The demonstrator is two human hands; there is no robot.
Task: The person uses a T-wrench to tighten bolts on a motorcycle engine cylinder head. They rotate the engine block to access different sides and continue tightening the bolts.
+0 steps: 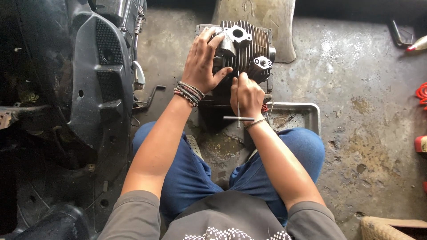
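A dark finned metal engine cylinder (249,44) rests on a block in front of my knees. My left hand (202,62) lies flat over its left side, fingers spread, gripping it steady. My right hand (246,94) is closed around a T-handle wrench (239,117), whose crossbar shows below my fist. The wrench's shaft runs up toward the lower edge of the cylinder; its tip is hidden by my fingers. Beaded bracelets circle my left wrist.
A black motorcycle body panel (89,75) fills the left side. A shallow metal tray (302,113) sits behind my right knee on the stained concrete floor (364,111). A red object (420,144) and a woven basket corner (382,226) lie at the right edge.
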